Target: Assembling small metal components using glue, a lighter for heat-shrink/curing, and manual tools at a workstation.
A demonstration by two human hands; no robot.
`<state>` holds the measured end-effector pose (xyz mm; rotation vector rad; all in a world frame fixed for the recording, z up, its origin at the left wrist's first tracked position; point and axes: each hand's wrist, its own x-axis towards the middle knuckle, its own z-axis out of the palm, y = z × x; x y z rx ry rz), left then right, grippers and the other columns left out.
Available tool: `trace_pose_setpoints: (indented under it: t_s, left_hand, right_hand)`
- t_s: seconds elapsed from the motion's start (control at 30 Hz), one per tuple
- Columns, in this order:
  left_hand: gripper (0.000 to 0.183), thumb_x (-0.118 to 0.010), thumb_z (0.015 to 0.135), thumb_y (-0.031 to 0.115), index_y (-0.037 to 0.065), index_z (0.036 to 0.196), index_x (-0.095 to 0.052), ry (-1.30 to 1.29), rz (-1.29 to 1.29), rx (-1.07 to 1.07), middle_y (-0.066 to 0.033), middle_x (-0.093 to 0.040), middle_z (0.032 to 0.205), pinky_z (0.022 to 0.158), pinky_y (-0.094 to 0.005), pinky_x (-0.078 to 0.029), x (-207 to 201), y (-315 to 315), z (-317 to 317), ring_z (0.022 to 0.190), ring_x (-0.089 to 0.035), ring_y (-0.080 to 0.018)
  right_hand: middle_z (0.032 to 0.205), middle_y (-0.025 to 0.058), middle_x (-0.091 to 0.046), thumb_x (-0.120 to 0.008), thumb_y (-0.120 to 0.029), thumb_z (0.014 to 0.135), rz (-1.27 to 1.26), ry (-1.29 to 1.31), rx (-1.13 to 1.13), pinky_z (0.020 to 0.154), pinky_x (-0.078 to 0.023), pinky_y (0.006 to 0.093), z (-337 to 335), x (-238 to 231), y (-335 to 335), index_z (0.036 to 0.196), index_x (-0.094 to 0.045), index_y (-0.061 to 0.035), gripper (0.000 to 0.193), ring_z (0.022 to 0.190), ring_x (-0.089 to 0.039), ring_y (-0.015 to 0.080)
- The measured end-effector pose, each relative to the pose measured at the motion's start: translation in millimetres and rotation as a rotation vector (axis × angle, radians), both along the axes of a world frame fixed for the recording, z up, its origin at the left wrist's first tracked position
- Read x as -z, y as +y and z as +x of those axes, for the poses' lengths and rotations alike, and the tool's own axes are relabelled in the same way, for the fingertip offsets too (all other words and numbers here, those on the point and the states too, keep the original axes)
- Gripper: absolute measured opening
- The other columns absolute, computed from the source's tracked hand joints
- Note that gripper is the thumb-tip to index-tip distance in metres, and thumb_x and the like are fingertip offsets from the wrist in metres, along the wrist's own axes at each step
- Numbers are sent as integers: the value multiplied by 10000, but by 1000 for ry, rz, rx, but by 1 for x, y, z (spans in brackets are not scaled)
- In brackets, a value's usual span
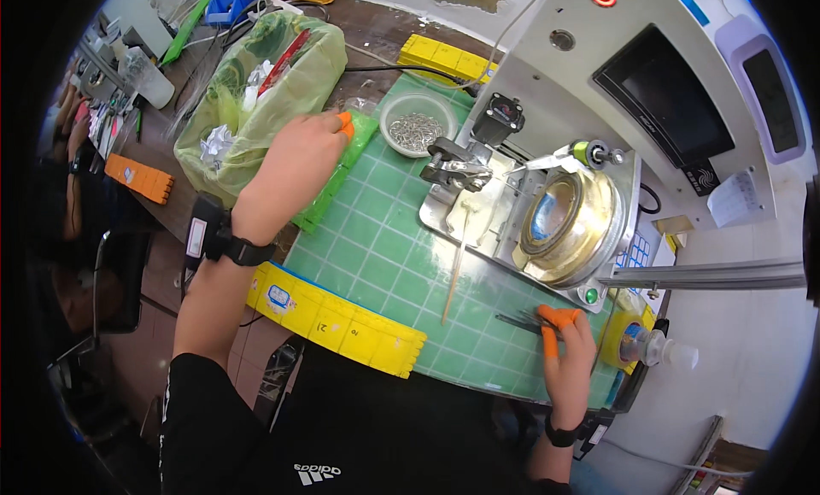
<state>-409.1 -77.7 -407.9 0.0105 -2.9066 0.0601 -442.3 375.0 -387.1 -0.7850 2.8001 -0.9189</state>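
So the person's left hand [301,158] is stretched out to the far left, orange finger cot on a fingertip, resting on top of a bright green tray [339,172] that sits along the left edge of the green grid cutting mat [376,247]. The grip there looks curled down onto the tray's far end, but I can't tell if it's actually pinching anything. Right hand [565,358] is down at the near right corner of the mat, orange cots on two fingers, grip pressed together on a pair of dark tweezers [523,322] lying flat and pointing left. Just beyond the tray there's a small white bowl [417,119] full of tiny metal parts. A plastic-lined bin [256,93] stuffed with scraps sits left of the tray. On the right of the surface is a grey machine with a big brass ring fixture [568,226], and a thin wooden stick [454,277] lies on the mat in front of it. Yellow segmented strip [337,316] runs along the near edge.
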Motion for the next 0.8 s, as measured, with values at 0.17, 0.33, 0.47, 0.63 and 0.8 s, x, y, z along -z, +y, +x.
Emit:
trace_pose_setpoints:
  t_s: [0.17,0.33,0.47,0.63,0.8]
  left_hand:
    - [330,-593,868,-5,-4,1175,-715,83,-113,99,-129,-689,1321,1091,-449,-468,6,-10,5,1275,-615,-335]
    - [288,-657,846,-12,33,1119,-736,136,78,13,-135,-680,1194,983,-456,-480,-36,3,14,1136,-641,-348]
    - [237,-692,846,-13,35,1065,-770,-136,57,-57,-128,-622,1070,829,-472,-479,-49,21,69,942,-633,-356]
    - [262,-706,847,-10,26,1097,-775,-325,3,-92,-125,-600,1079,800,-462,-484,-48,32,86,920,-631,-357]
    - [341,-679,864,-82,4,1187,-746,-27,235,-46,-147,-638,1029,788,-418,-519,-94,50,67,907,-670,-367]
  right_hand:
    - [1132,163,-632,-738,10,896,22,-20,12,959,-500,417,5,2,3,1216,-731,-31,323,1079,-612,360]
    - [1192,141,-629,-774,-65,896,27,-25,-15,1001,-492,435,2,-2,7,1245,-718,-50,354,1136,-585,358]
    - [1227,139,-633,-773,-84,912,55,-31,-3,1039,-480,414,12,-4,19,1249,-717,-58,342,1167,-587,350]
    - [1132,123,-650,-767,-125,923,-1,48,-47,981,-499,448,8,-3,11,1188,-711,-50,281,1094,-610,350]
    - [1182,142,-641,-761,-141,947,-290,-55,-386,915,-556,404,13,0,-42,1327,-676,-93,393,993,-654,331]
